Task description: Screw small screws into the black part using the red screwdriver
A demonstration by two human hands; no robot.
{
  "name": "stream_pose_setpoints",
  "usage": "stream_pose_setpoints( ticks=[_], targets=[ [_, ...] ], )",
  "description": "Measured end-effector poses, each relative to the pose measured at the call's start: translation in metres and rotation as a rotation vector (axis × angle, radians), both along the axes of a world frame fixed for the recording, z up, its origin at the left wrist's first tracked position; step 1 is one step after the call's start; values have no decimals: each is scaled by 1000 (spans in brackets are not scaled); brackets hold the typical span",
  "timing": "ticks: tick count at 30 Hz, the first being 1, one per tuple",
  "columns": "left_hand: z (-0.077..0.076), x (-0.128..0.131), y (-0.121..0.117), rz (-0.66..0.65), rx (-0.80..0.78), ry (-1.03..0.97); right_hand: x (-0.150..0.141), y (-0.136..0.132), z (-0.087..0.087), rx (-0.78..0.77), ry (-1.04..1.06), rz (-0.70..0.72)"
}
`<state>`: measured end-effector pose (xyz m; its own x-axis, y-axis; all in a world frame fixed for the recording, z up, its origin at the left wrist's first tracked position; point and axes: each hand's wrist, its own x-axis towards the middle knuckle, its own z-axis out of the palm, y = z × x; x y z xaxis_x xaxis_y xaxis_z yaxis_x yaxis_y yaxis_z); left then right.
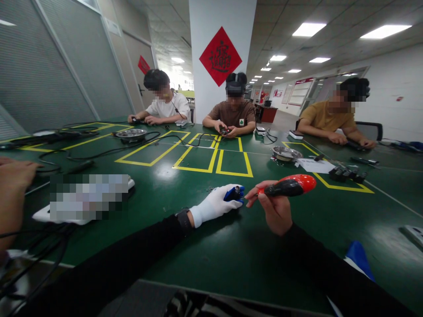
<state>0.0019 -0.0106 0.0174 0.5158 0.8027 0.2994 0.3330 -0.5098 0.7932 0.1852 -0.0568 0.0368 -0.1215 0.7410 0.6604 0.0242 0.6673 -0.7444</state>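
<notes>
My left hand (216,204), in a white glove with blue fingertips, is closed around a small dark part (236,193) with a shiny round end. What kind of part it is, I cannot make out. Bare and raised just to the right, my right hand (276,211) grips a screwdriver (291,186) with a red and black handle. Its handle end points right, and its tip side faces the dark part. The fingers partly hide the shaft, so whether the tip touches the part cannot be seen. Tiny bits (210,190) lie on the table behind the glove.
Metal bowls stand at left (131,134) and right (287,153). Black parts (347,173) sit beside a white paper (315,165). A power strip (82,204), cables and another person's arm (15,189) are at left. A blue and white glove (359,259) lies at right. Several co-workers sit around.
</notes>
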Motion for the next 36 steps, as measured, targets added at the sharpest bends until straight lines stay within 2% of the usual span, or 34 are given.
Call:
stream_pose_setpoints(
  ticks=[4, 6, 12, 14, 16, 18, 20, 22, 25, 27, 33, 36],
  targets=[
    [3, 3, -4, 46, 55, 30, -4, 1, 12, -88, 104, -131],
    [4, 4, -6, 50, 58, 44, -4, 3, 18, -153, 146, -153],
    [7, 3, -7, 66, 51, 58, 5, 10, 32, -399, 133, 131],
    [7, 4, -7, 72, 58, 63, 5, 9, 33, -373, 96, 79],
    [7, 4, -7, 78, 62, 62, 3, 7, 32, -259, 47, -67],
    [8, 5, -8, 87, 60, 53, -3, 6, 29, -140, 40, -137],
    [9, 5, -9, 95, 64, 47, -11, 5, 25, -92, 121, -51],
    [10, 6, -10, 82, 72, 48, -19, 5, 22, -112, 237, 57],
    [12, 6, -11, 54, 85, 49, -26, 3, 20, -133, 263, 122],
    [13, 6, -11, 54, 90, 45, -26, 2, 21, -123, 242, 135],
    [10, 6, -8, 43, 101, 48, -19, -3, 26, -87, 99, 58],
    [9, 6, -7, 48, 90, 57, -23, -2, 24, -61, 155, 74]
  ],
)
